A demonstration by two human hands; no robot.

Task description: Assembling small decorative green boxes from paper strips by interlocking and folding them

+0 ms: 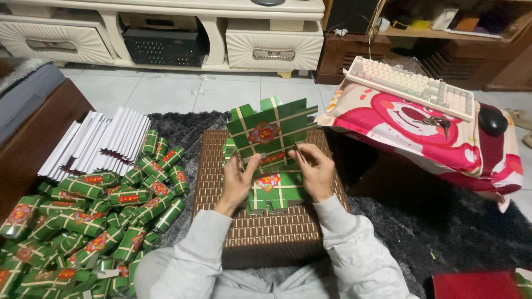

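Observation:
A flat green cardboard box blank (272,133) with a red emblem and pale stripes is bent up in the middle above a brown woven stool (266,232). My left hand (239,180) grips its left edge with the thumb on the fold. My right hand (315,173) pinches its right edge. The lower half of the blank (275,191) lies flat on the stool, on top of more green blanks.
A heap of folded green boxes (88,227) lies on the dark rug at left, with a stack of white card inserts (100,141) behind it. A pink cushion (399,127) at right carries a keyboard (413,86), keys and a black mouse (492,119). White cabinets stand behind.

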